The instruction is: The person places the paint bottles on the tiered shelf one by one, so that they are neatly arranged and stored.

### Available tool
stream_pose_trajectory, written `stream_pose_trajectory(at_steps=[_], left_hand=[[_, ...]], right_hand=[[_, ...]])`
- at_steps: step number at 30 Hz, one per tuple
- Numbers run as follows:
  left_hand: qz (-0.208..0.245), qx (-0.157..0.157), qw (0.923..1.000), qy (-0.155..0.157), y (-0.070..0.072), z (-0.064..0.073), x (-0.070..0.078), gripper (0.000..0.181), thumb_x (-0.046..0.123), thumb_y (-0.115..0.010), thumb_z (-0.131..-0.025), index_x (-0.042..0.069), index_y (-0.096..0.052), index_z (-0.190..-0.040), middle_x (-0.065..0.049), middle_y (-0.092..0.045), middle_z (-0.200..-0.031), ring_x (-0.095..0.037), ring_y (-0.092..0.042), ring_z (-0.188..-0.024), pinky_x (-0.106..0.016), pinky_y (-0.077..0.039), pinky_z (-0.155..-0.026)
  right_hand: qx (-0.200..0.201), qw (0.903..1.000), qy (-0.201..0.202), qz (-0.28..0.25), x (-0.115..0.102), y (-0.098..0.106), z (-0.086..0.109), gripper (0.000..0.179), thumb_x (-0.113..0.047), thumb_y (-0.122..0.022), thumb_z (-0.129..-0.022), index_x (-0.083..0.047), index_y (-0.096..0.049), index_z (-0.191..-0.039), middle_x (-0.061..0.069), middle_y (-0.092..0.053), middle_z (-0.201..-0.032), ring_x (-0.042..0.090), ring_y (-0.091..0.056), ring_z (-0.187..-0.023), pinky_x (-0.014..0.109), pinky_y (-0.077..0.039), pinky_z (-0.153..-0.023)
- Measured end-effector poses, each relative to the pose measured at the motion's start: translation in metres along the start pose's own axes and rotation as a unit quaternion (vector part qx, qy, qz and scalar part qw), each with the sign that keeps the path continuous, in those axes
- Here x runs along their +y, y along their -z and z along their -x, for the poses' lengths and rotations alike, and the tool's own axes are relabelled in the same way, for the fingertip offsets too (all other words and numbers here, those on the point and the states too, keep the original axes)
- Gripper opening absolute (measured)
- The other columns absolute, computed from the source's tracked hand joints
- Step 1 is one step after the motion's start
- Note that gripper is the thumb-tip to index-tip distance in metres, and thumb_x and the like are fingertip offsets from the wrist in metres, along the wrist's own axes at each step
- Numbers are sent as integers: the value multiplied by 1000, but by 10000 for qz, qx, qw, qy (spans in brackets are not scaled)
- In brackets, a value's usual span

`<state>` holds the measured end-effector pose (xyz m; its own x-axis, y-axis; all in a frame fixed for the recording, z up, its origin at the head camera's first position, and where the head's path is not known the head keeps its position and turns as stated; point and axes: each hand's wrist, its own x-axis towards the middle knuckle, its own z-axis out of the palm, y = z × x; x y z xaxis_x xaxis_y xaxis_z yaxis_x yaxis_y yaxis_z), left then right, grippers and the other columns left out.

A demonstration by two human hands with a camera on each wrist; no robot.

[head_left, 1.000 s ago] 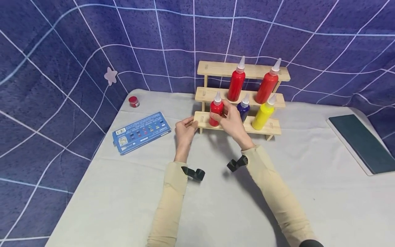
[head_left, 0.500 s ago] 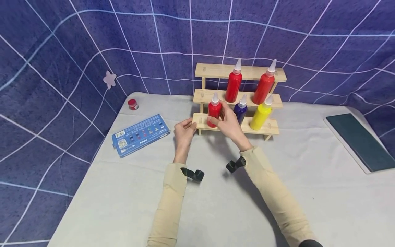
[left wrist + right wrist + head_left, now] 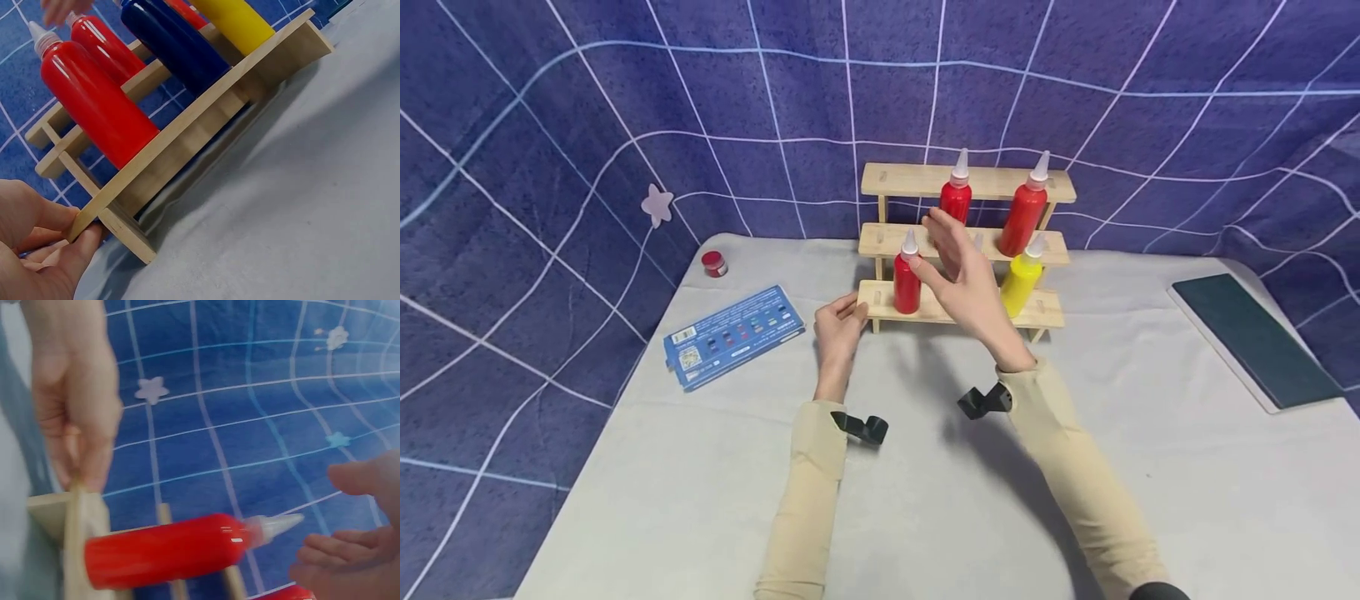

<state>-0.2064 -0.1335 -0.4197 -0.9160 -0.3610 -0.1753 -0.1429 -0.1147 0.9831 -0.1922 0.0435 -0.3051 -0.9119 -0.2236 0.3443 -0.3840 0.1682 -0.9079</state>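
A three-step wooden stand (image 3: 906, 179) holds paint bottles with pointed white caps. My left hand (image 3: 837, 333) pinches the left end of its lowest step between thumb and fingers, clearly seen in the left wrist view. On that step, a red bottle (image 3: 907, 287) stands upright near the left end. My right hand (image 3: 967, 285) hovers just right of its cap, fingers extended and holding nothing; the right wrist view shows the hand apart from the bottle. A dark blue bottle (image 3: 178, 47), mostly hidden behind this hand in the head view, and a yellow bottle (image 3: 1020, 285) share the step.
Two more red bottles, one partly hidden (image 3: 955, 200) and one at right (image 3: 1024, 215), stand on the middle step. A blue printed box (image 3: 733, 337) and small red jar (image 3: 714, 264) lie left. A dark green flat board (image 3: 1255, 337) lies right. Patterned blue cloth (image 3: 760, 108) hangs behind.
My right hand has let go of the lower red bottle and risen up and to the right of it. The left hand keeps its grip on the step. The head view has shifted slightly.
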Motion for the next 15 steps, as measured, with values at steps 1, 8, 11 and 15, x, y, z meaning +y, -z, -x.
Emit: stream_pose_trajectory(at_steps=[1,8,11,15], left_hand=[[25,-9,10000,-16,1,-1,-1,34,-1,-63,-91,-5,-62,-125,-23,-65,-120,-29,-66,-107,-25,-59,-86],[116,5,9999,-62,9,-8,-6,35,-1,-62,-91,-6,-61,-126,-24,-65,-120,-29,-65,-107,-24,-59,-86],[99,-11,9999,-62,11,-9,-7,35,0,-62,-91,-5,-61,-126,-24,-65,-120,-29,-65,-107,-24,-58,-86],[-48,34,9999,-144,15,-9,-8,35,1,-62,-91,-5,-61,-126,-24,-65,-119,-28,-65,-106,-27,-58,-89]], right_hand=[[25,9999,93,-131,-3,2,1,62,-7,-65,-93,-5,-36,-148,11,-45,-149,23,-41,-138,36,-32,-119],[417,9953,664,-569,-22,23,11,60,-2,-61,-94,-1,-36,-148,13,-47,-147,19,-42,-138,33,-32,-119],[810,9889,1011,-727,-24,34,16,56,3,-58,-94,2,-38,-146,18,-49,-144,26,-45,-135,35,-34,-118],[1456,9748,1498,-789,-20,52,22,49,6,-54,-95,3,-43,-142,21,-54,-139,30,-50,-130,38,-39,-114]])
